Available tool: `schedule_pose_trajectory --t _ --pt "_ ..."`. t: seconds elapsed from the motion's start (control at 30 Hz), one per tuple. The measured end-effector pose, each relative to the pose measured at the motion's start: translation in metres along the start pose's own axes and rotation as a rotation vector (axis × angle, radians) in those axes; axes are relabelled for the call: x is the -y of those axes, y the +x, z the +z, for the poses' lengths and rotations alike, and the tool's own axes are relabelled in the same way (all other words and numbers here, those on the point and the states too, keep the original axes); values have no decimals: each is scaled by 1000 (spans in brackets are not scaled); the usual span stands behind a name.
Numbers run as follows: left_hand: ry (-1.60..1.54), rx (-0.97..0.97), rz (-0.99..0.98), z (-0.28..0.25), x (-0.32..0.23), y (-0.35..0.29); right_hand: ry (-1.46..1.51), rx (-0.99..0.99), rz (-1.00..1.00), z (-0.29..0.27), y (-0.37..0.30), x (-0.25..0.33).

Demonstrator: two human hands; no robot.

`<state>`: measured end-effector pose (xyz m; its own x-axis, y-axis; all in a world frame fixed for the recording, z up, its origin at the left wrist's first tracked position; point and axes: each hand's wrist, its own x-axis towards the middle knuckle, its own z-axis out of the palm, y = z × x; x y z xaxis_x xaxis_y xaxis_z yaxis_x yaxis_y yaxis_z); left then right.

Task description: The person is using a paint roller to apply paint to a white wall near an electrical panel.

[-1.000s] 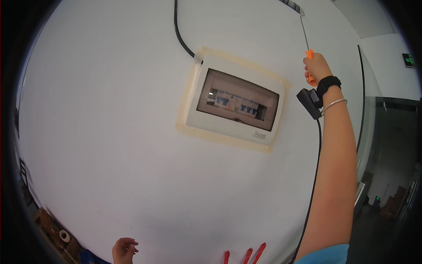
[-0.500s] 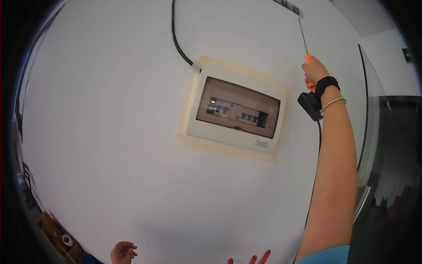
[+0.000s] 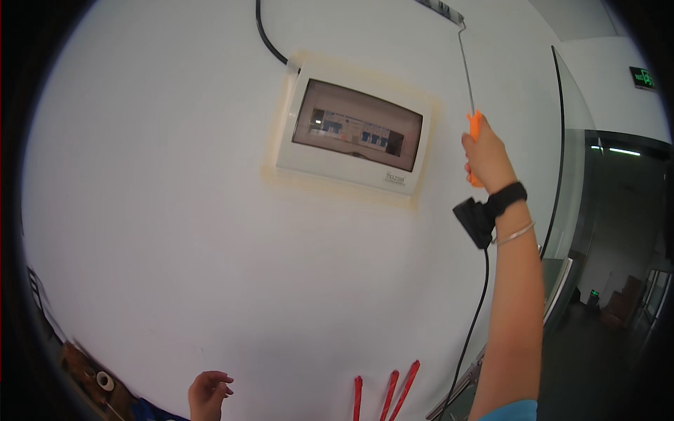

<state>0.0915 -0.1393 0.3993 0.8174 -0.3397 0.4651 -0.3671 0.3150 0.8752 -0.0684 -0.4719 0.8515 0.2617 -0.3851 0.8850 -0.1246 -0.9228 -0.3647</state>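
My right hand (image 3: 488,151) is raised and wrapped round the orange handle of a paint roller (image 3: 475,126). The roller's thin metal rod runs upward to a grey-marked roller sleeve (image 3: 442,10) against the white wall, cut off by the top edge. Left of this hand, a white electrical distribution box (image 3: 349,174) with a tinted window and a row of breakers is mounted on the wall. Pale masking tape (image 3: 337,189) frames it. My left hand (image 3: 208,394) is low in front of the wall, empty, with loosely bent fingers apart.
A black cable (image 3: 264,34) enters the box from above. Three red stick-like things (image 3: 390,394) rise at the bottom. A glass panel (image 3: 572,175) stands at the right. A roll of tape (image 3: 104,381) sits at lower left. Another cable (image 3: 477,316) hangs from my right wrist's black device.
My right hand and the roller sit lower in view, with more of the orange handle showing. The view has shifted, so the box appears higher and further left. More of the red sticks shows.
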Motion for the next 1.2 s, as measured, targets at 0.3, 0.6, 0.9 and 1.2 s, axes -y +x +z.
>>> schedule_pose_trajectory --t 0.3,0.6,0.9,1.2 --pt "-82 144 -103 -2 22 -33 -64 64 128 10 -139 -33" --pt "-73 225 -104 -7 24 -42 -69 131 228 -6 -235 -34" --pt "-73 231 -95 -20 21 -44 455 158 269 -11 -263 -8" --pt "5 156 -84 -70 19 -49 496 185 170 35 -275 41"
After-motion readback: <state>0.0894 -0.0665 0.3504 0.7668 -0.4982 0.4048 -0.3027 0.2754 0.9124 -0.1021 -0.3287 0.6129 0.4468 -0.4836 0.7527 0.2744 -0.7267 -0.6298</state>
